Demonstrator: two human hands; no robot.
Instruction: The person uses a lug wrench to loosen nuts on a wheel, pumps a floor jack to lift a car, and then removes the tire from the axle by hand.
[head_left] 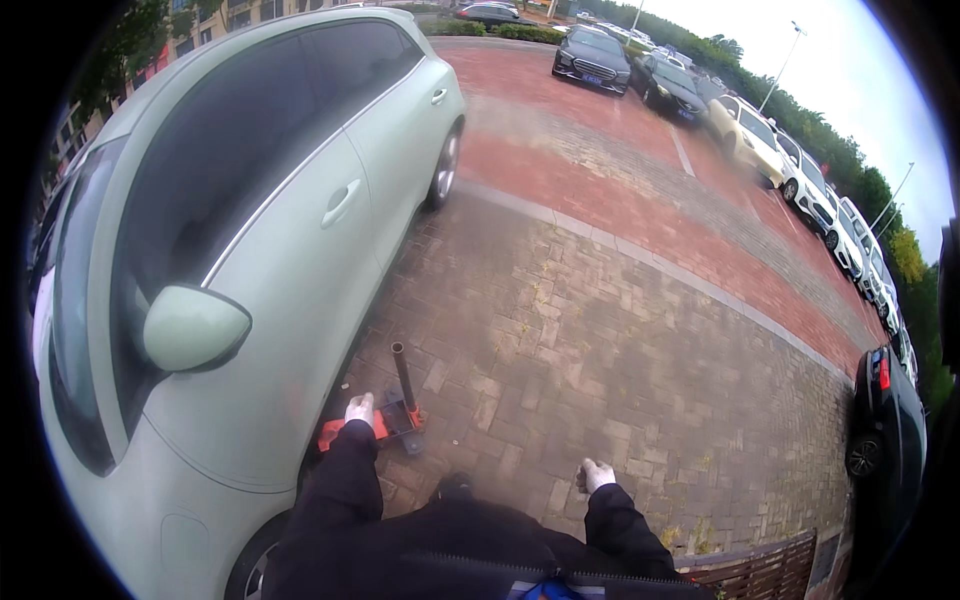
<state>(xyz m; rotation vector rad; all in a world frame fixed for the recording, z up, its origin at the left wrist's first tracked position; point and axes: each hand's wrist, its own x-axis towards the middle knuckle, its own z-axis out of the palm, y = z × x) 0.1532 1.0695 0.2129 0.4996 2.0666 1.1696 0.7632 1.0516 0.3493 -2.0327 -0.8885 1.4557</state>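
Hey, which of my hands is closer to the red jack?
Left. Your left hand appears right at the red jack, though contact is unclear. Your right hand is well off to its right, above the brick paving.

The person's left hand [360,408] was over a low red-and-black metal floor jack [400,422] with a near-upright dark tube [402,375], beside a pale-green car [290,300]; contact was unclear. The right hand [597,475], fingers curled, hung above brown rectangular-brick paving [600,380].
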